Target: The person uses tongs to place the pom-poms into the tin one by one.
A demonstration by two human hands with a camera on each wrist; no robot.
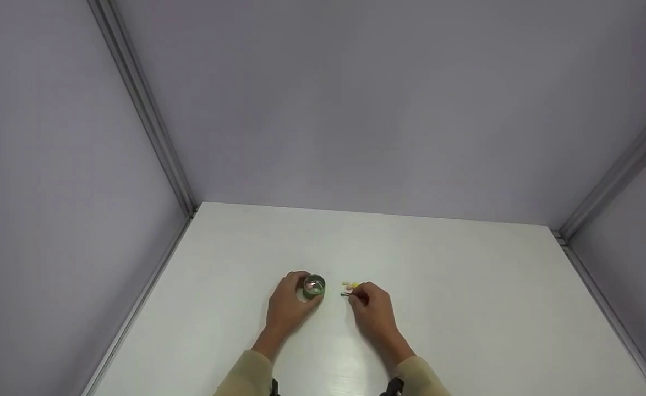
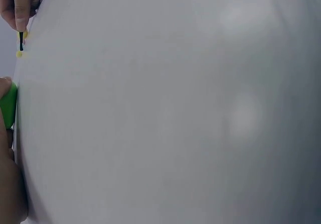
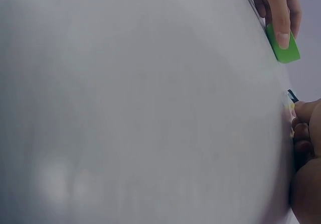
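Tweezers (image 1: 347, 294) sit pinched in our right hand (image 1: 371, 312), tips pointing to nine o'clock toward the green cup (image 1: 314, 286), which our left hand (image 1: 288, 306) grips; beads (image 1: 350, 285) lie at twelve.

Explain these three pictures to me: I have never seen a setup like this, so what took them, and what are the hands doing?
No machine here: a person works with bare hands, wearing three cameras. The wide picture comes from the head camera, looking down at a white table inside grey walls. The other two come from cameras on each wrist, so close that the table fills them.

The left hand grips a small green cup with something pale inside. The right hand pinches a thin dark tool, probably tweezers, its tip beside a few small yellow and pink beads on the table.

In the right wrist view, the cup's green side shows under the left thumb.
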